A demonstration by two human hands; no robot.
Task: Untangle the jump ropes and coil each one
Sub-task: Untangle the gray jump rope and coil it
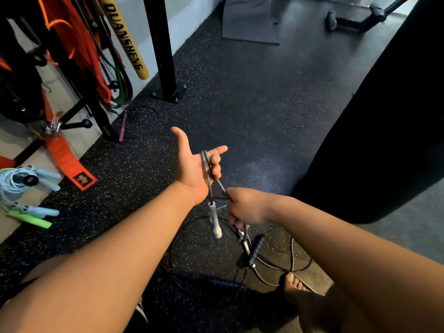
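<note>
My left hand (pixel 195 168) is palm up with thumb and index finger straight, and its other fingers curl over a loop of the grey jump rope (pixel 208 182). The rope's white handle (pixel 214 222) hangs from that loop just below my wrist. To the right and slightly lower, my right hand (pixel 242 206) grips the same grey cord, which runs taut up to the left hand. Under both hands a black jump rope (pixel 177 239) lies in loose loops on the floor, crossing the grey cord's slack (pixel 292 257). Its two black handles (pixel 256 249) (pixel 225 283) lie there too.
A black punching bag (pixel 384 140) stands close on the right. A black rack post (pixel 163 56) rises at the back left, with a pink-handled rope (pixel 123 126) near it. Light blue ropes (pixel 16 181), a green handle (pixel 31 219) and an orange strap (pixel 69 164) lie left. My bare foot (pixel 300 296) is by the cords.
</note>
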